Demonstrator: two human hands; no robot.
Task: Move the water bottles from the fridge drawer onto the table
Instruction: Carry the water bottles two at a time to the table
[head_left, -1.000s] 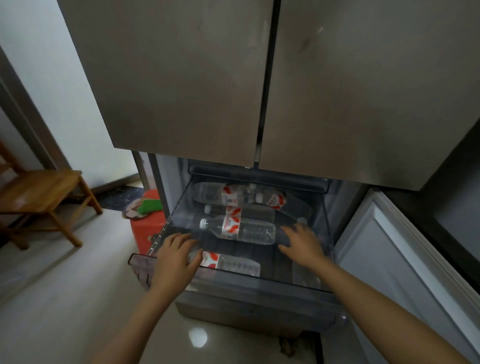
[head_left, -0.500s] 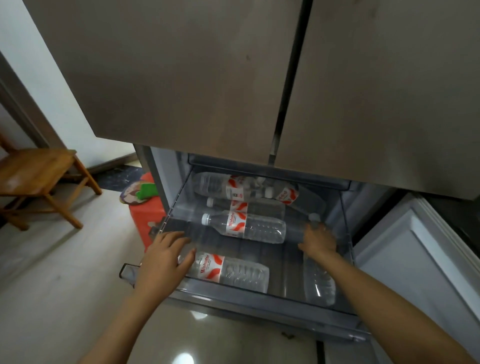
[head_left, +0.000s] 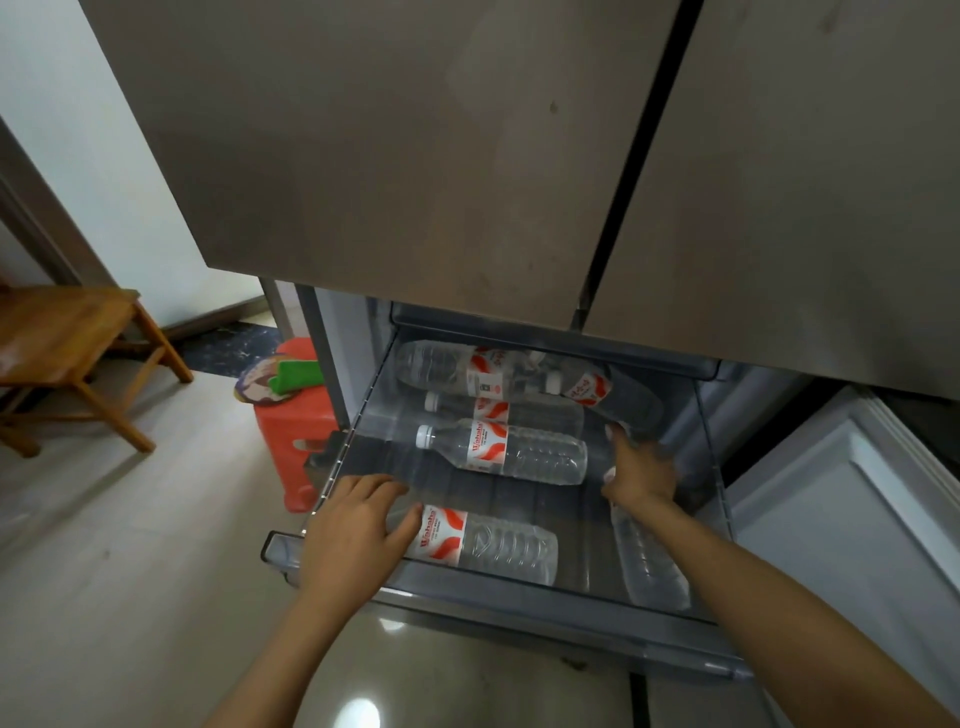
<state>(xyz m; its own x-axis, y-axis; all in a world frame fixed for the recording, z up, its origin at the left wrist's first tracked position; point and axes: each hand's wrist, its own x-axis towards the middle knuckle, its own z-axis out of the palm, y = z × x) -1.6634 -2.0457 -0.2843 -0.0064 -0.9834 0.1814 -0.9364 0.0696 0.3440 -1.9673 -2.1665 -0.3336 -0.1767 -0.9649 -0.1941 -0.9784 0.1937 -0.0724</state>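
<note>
The fridge drawer (head_left: 283, 552) stands pulled open, and all the water bottles lie on their sides inside it. At the drawer's front wall the left hand (head_left: 353, 535) grips the neck end of the front bottle (head_left: 498, 545), fingers curled over it and thumb against the red-and-white label. Along the drawer's right wall lies the side bottle (head_left: 652, 569), its cap pointing to the drawer's back. The right hand (head_left: 641, 467) is at that cap end, but it is blurred and I cannot tell whether it is clasping the bottle or only touching it. In the drawer's middle lies the middle bottle (head_left: 524, 456), cap to the left, with another bottle (head_left: 540, 410) just behind it. Two rear bottles (head_left: 447, 364) lie against the drawer's back. Left of the drawer stands a red stool (head_left: 296, 431), and farther left a wooden chair (head_left: 62, 332). Above the drawer hang the closed fridge doors (head_left: 415, 156).
</note>
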